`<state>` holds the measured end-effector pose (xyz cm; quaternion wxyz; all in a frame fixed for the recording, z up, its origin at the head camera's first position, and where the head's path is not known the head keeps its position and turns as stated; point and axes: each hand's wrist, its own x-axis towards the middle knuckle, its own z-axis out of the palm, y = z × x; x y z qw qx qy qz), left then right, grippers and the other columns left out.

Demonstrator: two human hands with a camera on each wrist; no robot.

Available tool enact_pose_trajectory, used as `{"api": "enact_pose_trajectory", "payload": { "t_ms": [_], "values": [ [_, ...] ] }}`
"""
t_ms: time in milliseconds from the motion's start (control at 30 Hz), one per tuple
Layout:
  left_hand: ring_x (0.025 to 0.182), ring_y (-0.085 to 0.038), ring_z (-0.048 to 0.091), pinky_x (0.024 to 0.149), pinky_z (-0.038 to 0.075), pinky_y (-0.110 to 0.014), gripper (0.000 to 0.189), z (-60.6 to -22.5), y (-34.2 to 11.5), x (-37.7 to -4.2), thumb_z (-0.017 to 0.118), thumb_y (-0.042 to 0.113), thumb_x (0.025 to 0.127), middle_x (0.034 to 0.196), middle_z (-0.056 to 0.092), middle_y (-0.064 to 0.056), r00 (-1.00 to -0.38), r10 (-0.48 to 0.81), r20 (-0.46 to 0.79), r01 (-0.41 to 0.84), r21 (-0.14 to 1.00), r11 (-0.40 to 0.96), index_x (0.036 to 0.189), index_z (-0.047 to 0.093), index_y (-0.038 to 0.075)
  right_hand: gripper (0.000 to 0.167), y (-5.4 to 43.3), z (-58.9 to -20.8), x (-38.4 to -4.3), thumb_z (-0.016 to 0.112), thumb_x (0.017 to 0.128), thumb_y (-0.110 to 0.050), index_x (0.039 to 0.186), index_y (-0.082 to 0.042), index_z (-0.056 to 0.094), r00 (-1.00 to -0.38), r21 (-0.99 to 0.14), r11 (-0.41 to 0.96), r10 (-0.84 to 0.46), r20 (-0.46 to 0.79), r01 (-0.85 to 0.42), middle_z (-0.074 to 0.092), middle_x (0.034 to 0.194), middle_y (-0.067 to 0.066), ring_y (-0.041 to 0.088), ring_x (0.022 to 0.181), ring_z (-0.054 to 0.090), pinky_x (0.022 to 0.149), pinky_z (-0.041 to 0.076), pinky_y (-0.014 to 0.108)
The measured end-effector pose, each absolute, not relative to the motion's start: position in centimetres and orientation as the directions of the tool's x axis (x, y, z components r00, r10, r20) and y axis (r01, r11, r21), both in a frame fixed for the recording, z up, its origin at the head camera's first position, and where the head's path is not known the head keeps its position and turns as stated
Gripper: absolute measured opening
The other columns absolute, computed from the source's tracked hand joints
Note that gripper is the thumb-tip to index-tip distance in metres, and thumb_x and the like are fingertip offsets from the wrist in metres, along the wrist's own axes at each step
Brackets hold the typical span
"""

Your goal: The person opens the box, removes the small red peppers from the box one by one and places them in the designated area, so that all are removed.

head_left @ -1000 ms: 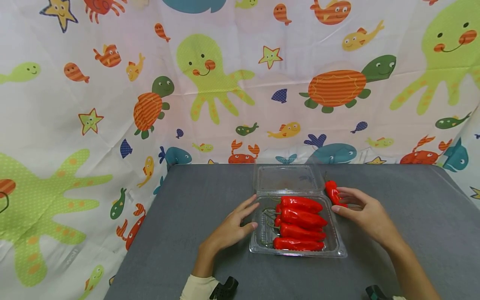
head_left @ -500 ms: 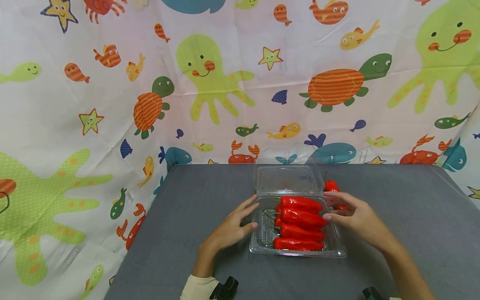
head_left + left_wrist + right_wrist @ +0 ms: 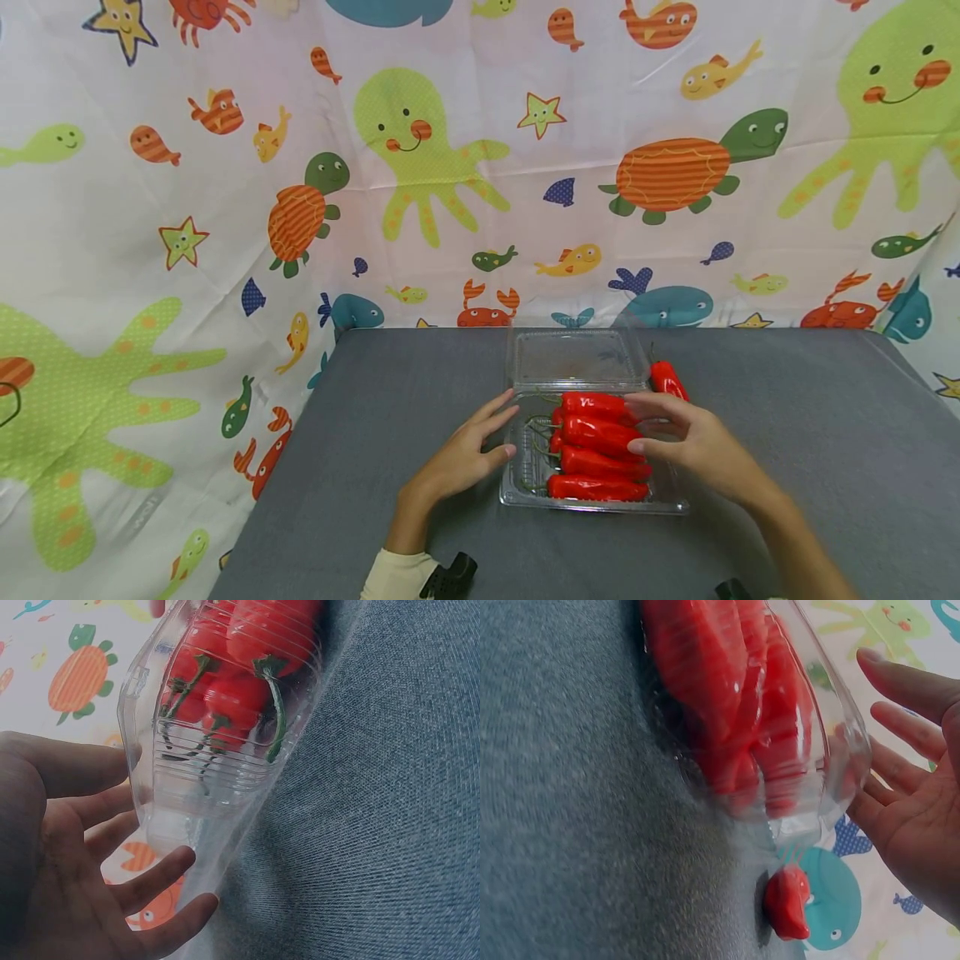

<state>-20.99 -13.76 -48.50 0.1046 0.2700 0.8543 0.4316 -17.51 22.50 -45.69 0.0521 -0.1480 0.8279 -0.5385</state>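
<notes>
Several red peppers [image 3: 600, 435] with green stems lie stacked in a clear plastic clamshell box [image 3: 517, 493], stems pointing left. Its hinged lid [image 3: 573, 358] is folded back behind it. At the box's left side my left hand [image 3: 461, 462] has its fingers spread, and the fingertips [image 3: 120, 766] seem to touch the clear wall. My right hand [image 3: 693, 442] hovers over the box's right edge by the pepper ends, with nothing between thumb and fingers. In the right wrist view its fingers [image 3: 911, 735] are extended. One loose red pepper [image 3: 667, 379] lies on the table right of the lid.
A grey cloth-covered table [image 3: 397, 392] bears everything. Behind it and to the left hangs a white curtain [image 3: 465, 50] printed with sea animals. A dark wrist camera [image 3: 453, 575] sits at the left sleeve [image 3: 393, 575].
My right hand has left the loose pepper and moved left over the box's right edge. That pepper stays on the table. The left hand has not moved.
</notes>
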Motion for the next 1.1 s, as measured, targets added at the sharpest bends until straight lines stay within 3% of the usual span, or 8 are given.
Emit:
{"api": "enact_pose_trajectory", "payload": {
  "t_ms": [133, 367, 500, 667, 1100],
  "values": [
    [0.163, -0.026, 0.023, 0.126, 0.024, -0.065, 0.063, -48.6, -13.8, -21.0, 0.062, 0.024, 0.105, 0.177, 0.022, 0.003, -0.833, 0.551, 0.054, 0.371, 0.793, 0.483, 0.163, 0.042, 0.007, 0.061, 22.1, -45.7, -17.5, 0.081, 0.094, -0.026, 0.148, -0.009, 0.058, -0.948, -0.887, 0.411, -0.306, 0.084, -0.211, 0.066, 0.143, 0.016, 0.04, 0.128, 0.065, 0.092, 0.056, 0.02],
    [0.162, -0.026, 0.023, 0.126, 0.024, -0.065, 0.063, -48.6, -13.8, -21.1, 0.062, 0.024, 0.105, 0.177, 0.022, 0.003, -0.832, 0.552, 0.059, 0.377, 0.791, 0.483, 0.163, 0.042, 0.008, 0.061, 21.4, -45.8, -17.5, 0.084, 0.092, -0.029, 0.145, -0.01, 0.061, -0.944, -0.876, 0.435, -0.324, 0.063, -0.208, 0.062, 0.147, 0.016, 0.044, 0.132, 0.062, 0.098, 0.06, 0.041],
    [0.162, -0.027, 0.024, 0.126, 0.024, -0.066, 0.063, -48.7, -13.8, -21.1, 0.062, 0.024, 0.105, 0.177, 0.023, 0.003, -0.831, 0.552, 0.063, 0.378, 0.792, 0.479, 0.162, 0.042, 0.007, 0.063, 21.1, -45.8, -17.4, 0.084, 0.091, -0.028, 0.146, -0.009, 0.061, -0.942, -0.879, 0.429, -0.331, 0.061, -0.208, 0.06, 0.148, 0.017, 0.046, 0.132, 0.06, 0.095, 0.061, 0.036],
    [0.162, -0.027, 0.024, 0.126, 0.024, -0.066, 0.063, -48.7, -13.8, -21.1, 0.062, 0.023, 0.105, 0.177, 0.023, 0.003, -0.831, 0.553, 0.063, 0.375, 0.797, 0.473, 0.162, 0.042, 0.007, 0.063, 20.9, -45.9, -17.3, 0.084, 0.091, -0.028, 0.146, -0.009, 0.061, -0.94, -0.875, 0.436, -0.336, 0.061, -0.212, 0.061, 0.147, 0.017, 0.044, 0.13, 0.062, 0.097, 0.061, 0.041],
    [0.162, -0.025, 0.024, 0.126, 0.024, -0.066, 0.063, -48.9, -13.9, -21.1, 0.062, 0.023, 0.104, 0.176, 0.023, 0.005, -0.832, 0.55, 0.066, 0.371, 0.804, 0.465, 0.163, 0.043, 0.008, 0.063, 20.6, -46.0, -17.5, 0.087, 0.088, -0.02, 0.145, -0.009, 0.062, -0.944, -0.853, 0.487, -0.329, 0.022, -0.19, 0.065, 0.142, 0.019, 0.036, 0.119, 0.065, 0.085, 0.064, 0.037]
  ]
}}
